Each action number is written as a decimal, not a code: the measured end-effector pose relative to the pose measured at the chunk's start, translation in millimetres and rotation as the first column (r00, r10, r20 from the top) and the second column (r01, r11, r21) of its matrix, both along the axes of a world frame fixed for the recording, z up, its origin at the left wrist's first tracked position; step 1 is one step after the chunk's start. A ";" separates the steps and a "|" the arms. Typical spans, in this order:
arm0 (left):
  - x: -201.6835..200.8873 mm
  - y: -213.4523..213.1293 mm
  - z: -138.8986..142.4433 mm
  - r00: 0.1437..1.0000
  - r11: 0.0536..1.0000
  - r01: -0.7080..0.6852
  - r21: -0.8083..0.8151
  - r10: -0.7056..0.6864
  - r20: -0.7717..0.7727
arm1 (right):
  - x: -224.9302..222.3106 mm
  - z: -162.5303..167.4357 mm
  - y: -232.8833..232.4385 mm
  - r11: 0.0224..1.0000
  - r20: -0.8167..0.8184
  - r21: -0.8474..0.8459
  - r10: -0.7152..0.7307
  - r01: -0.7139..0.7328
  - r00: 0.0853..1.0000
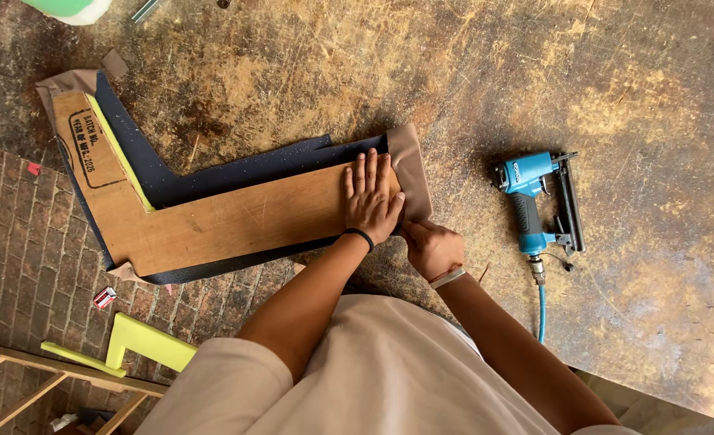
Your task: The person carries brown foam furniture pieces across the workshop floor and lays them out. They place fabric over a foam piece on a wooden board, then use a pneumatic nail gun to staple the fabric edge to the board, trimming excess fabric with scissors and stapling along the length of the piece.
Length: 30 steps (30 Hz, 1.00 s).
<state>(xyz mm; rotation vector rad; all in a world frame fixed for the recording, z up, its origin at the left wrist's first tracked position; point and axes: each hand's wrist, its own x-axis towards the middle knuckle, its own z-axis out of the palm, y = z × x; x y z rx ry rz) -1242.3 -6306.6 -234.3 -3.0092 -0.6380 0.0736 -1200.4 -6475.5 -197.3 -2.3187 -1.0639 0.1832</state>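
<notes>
Head cam: left hand [370, 201] flat on stiff wood panel [212, 221], right hand [431, 248] pinching soft, floppy fabric [409, 165] at the edge, w/ the grip on the cloth.

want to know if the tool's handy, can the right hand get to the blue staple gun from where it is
Probably yes. The right hand pinches the tan fabric at the board's end, and the blue staple gun lies just beyond it on bare worktop with nothing between; it must release the fabric first.

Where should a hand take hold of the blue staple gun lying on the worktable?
By the dark grip of the blue staple gun, coming from above. It lies flat on its side on the worktable, apart from the right hand. The grip is bare, the magazine runs along its far side, and the hose trails toward the person.
</notes>
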 end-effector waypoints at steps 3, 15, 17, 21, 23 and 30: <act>8.7 3.0 8.3 0.977 0.837 -0.193 -0.512 0.117 -0.177 | -7.7 -9.8 14.1 0.999 -0.066 -0.037 0.008 -0.010 0.998; 14.5 7.5 20.8 0.951 0.854 -0.160 -0.495 -0.002 -0.310 | 78.7 -2.0 -103.1 0.805 0.324 -0.286 -0.430 0.520 0.843; 14.7 8.6 18.3 0.972 0.851 -0.113 -0.513 -0.011 -0.233 | 96.3 -1.6 -99.3 0.759 0.091 -0.448 -0.487 0.472 0.869; 14.7 10.0 13.8 0.977 0.838 -0.102 -0.535 -0.017 -0.213 | 112.5 8.0 -77.5 0.566 -0.198 -0.674 -0.759 0.476 0.621; 15.4 10.7 12.0 0.980 0.827 -0.091 -0.555 -0.026 -0.199 | 111.6 17.7 -73.7 0.620 -0.267 -0.623 -0.741 0.476 0.616; 12.8 11.9 9.0 0.990 0.838 -0.044 -0.543 -0.038 -0.139 | 81.1 20.2 -74.0 0.952 -0.290 -0.305 -0.128 0.035 0.948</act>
